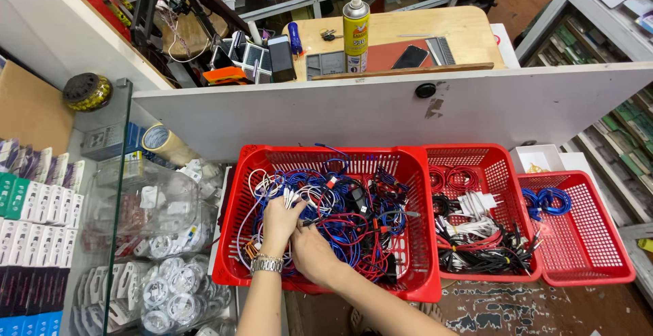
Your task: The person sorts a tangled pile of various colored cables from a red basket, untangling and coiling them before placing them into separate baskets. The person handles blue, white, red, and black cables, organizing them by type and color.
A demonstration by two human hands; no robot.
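Where both hands are sunk into the large red basket [235, 220], a tangle of cables [340, 213] (blue, red, white and black) is being handled. The left hand [280, 222], a metal watch [266, 263] at its wrist, is closed around a bundle of white cables [289, 195] whose plug ends point up and away from the person, the long axis running roughly front to back. The right hand [314, 253] lies just beside it, fingers curled down into the tangle; what is pinched cannot be told. A middle red basket [507, 173] holds black and white cables and red coils, and a smaller red basket [598, 241] holds a blue coil [547, 201]. A spray can [355, 33] stands on the wooden surface [456, 26] beyond.
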